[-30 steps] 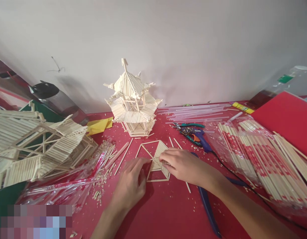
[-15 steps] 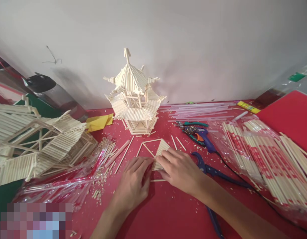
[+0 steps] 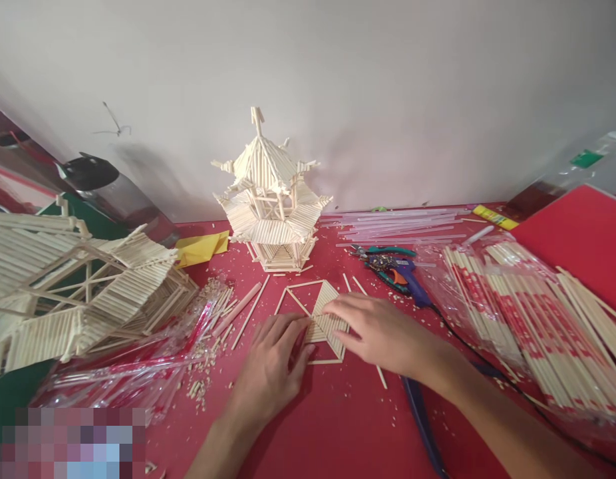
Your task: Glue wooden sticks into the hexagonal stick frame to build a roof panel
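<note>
A flat hexagon frame of thin wooden sticks point(image 3: 318, 298) lies on the red table point(image 3: 338, 426), with one wedge filled in by short sticks. My left hand point(image 3: 273, 362) rests on the table, its fingertips pressing the frame's left side. My right hand point(image 3: 382, 332) lies over the frame's right side, fingers spread on the filled wedge. Neither hand lifts anything. Behind the frame stands a small stick pagoda point(image 3: 271, 199).
A larger stick roof model point(image 3: 78, 293) sits at the left over plastic wrap. Pliers point(image 3: 382, 254), a blue glue gun point(image 3: 405, 278), clear glue sticks point(image 3: 398, 226) and bagged chopsticks point(image 3: 532, 319) lie at the right. Blue-handled cutters point(image 3: 418, 412) lie under my right forearm. Sawdust and loose sticks are scattered about.
My right hand has slid a little right and flattened on the filled wedge. My left hand stays at the frame's left edge. The view shifted slightly.
</note>
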